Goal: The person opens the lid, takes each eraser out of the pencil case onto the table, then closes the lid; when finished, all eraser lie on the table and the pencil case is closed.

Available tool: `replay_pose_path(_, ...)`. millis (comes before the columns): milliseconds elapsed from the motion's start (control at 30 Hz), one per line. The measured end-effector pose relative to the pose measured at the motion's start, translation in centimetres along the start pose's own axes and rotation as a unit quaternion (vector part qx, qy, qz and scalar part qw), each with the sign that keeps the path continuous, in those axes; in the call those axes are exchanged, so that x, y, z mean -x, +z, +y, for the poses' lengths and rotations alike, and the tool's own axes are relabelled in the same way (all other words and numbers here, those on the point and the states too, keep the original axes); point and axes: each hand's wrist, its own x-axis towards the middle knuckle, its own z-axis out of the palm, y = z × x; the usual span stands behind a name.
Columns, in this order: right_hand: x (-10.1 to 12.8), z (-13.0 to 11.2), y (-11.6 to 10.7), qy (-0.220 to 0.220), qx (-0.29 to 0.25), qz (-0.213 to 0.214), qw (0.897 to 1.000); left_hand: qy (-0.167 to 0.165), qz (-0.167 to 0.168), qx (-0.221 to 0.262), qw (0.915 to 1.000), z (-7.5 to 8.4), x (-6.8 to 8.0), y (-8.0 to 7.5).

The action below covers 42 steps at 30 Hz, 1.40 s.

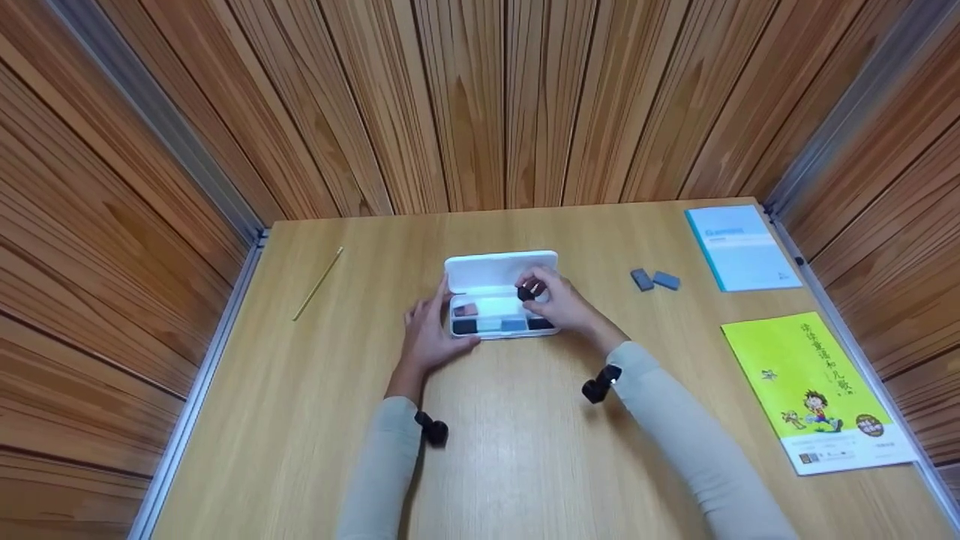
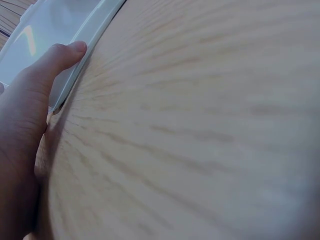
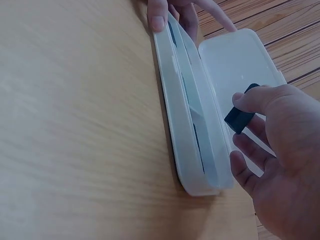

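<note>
A white pencil case lies on the table with its lid raised at the back. My left hand holds the case's left end, the thumb on the front edge and one finger reaching up to the lid. Above the right part of the case, my right hand pinches a small dark block, likely an eraser, between thumb and fingers. Inside, the front row holds dark blocks and a blue block; a pinkish piece lies behind them. In the left wrist view, only part of the case shows.
Two blue-grey blocks, likely erasers, lie right of the case. A thin pencil-like stick lies to the left. At the table's right edge are a pale blue notebook and a yellow-green book.
</note>
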Motion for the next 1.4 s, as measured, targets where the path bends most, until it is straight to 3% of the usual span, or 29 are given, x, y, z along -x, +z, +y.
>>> replay_pose_path(333,1.5,1.5,-2.3,0.029,0.005,0.005,1.0,0.017,0.002,-0.007,0.9998,-0.1,0.0,0.0)
replay_pose_path(933,3.3,4.9,-6.8,0.06,0.036,0.04,0.997,0.008,-0.001,-0.008,0.9999,0.0,0.0,0.0)
replay_pose_path(1400,3.1,6.3,-9.8,0.094,0.043,0.067,0.992,0.015,0.001,-0.001,0.9999,0.0,0.0,-0.1)
